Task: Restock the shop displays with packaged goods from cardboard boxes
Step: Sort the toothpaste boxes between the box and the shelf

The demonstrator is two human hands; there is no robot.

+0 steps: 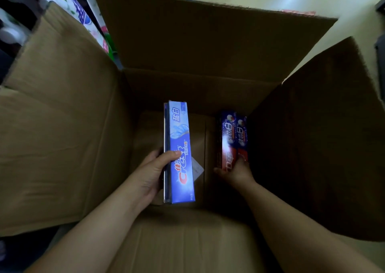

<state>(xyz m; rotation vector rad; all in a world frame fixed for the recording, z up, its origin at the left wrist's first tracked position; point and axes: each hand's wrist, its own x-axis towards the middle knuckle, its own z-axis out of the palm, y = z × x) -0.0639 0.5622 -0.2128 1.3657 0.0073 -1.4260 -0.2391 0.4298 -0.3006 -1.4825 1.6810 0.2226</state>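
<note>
**Both hands down in the carton, lifting out toothpaste**

Your left hand grips a stack of long blue toothpaste cartons side-on, thumb over the printed face, fingers hidden behind, probably so several lift together. Your right hand reaches deep beside the right wall of the large brown cardboard box and clasps the near ends of two red-and-navy toothpaste cartons lying side by side. The box flaps are folded outward, keeping the opening clear.
</note>
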